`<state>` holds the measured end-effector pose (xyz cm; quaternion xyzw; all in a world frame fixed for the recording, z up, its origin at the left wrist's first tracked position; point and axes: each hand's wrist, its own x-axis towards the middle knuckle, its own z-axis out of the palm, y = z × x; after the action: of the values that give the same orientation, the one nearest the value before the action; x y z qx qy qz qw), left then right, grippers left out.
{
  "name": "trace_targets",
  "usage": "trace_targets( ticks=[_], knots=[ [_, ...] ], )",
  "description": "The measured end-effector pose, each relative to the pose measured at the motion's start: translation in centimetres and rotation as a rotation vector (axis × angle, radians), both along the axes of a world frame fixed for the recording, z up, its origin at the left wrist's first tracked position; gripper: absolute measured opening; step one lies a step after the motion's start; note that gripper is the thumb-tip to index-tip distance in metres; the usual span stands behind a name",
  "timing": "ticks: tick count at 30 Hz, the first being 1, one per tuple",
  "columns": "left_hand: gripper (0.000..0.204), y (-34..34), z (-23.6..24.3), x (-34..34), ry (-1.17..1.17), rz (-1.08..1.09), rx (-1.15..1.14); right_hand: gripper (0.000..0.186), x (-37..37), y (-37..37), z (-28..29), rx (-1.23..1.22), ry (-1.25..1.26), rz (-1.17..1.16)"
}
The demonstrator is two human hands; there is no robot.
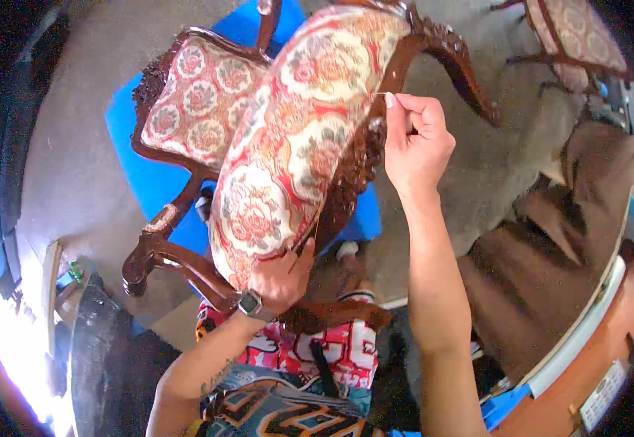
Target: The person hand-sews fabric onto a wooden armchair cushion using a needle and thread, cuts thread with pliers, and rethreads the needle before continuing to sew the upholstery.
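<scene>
Fairly even, moderate light falls on the patterned upholstery [309, 131], with small glints along the carved wood [353, 171]. At lower left a white glare burns out all detail, perhaps daylight, though it is too blown out to tell. Dark folds of cloth [9, 146] at far left sink into shadow. Fisheye distortion bows the outer edges, and the corners fade to speckled black.

Square watch [250, 303] behind the left fingers [302, 264] (dark screen, fwiw), forearm tattoo [217, 376], blue-grey top [280, 415] with orange print, loud red-and-white shorts [353, 357].
</scene>
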<state>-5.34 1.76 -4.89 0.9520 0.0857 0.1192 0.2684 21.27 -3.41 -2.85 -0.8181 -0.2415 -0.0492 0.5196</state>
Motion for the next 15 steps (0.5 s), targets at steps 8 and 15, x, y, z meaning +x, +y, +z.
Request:
trace_targets(
  ticks=[8, 15],
  knots=[
    [0.047, 0.3, 0.8, -0.3, 0.066, -0.015, -0.058, 0.010, 1.9, 4.0, -2.4, -0.491, -0.213, 0.211],
    [0.038, -0.3, 1.2, -0.1, 0.121, -0.016, 0.005, 0.064, -0.1, -2.2, 0.7, -0.246, 0.307, 0.033]
  ],
)
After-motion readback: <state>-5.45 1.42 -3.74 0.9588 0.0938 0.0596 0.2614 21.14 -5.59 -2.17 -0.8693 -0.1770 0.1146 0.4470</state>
